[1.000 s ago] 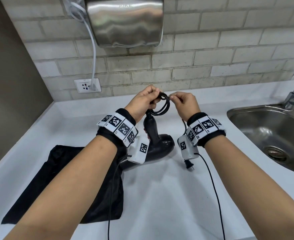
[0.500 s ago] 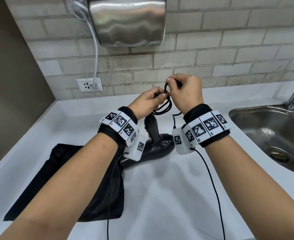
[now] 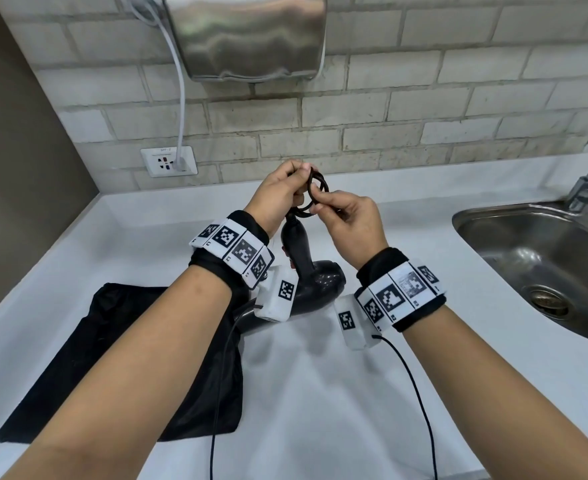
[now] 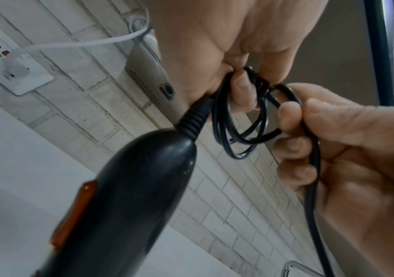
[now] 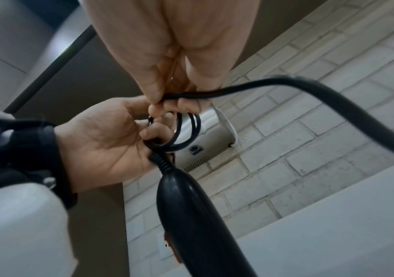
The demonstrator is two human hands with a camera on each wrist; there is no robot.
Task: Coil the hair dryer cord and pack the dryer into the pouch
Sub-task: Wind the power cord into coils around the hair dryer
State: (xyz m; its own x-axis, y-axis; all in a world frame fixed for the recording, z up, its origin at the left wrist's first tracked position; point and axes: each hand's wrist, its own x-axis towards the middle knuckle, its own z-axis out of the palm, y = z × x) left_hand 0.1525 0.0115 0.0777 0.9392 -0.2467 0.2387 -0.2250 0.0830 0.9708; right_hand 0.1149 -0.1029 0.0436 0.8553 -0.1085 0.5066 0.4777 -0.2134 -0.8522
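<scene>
while the left hand [image 3: 278, 192] pinches a small bundle of round loops of the cord [image 3: 315, 194] at the top of the handle, its grip closed around them with curled fingers, the right hand [image 3: 349, 220] pinches the next stretch of the same thin, smooth black cord just beside that bundle, its grip closed too. from the right grip the loose cord runs down across the palm, seen in the left wrist view. directly under the two grips the hair dryer [image 3: 306, 271] stands with its tapered, glossy black handle pointing up and its rounded body resting on the counter [image 3: 320, 393], a smooth white surface. a ribbed black collar [image 4: 192, 120] joins cord and handle right below the left grip, and an orange switch [image 4: 75, 211] sits on the handle's side. below and to the left of the grips the pouch [image 3: 119, 358] lies flat on the counter, a limp matte black fabric, with the dryer's body just beside its upper edge. well to the right of the grips is a stainless steel sink [image 3: 542, 258]. above the grips a shiny metal hand dryer [image 3: 247, 36] hangs on the pale brick wall.
</scene>
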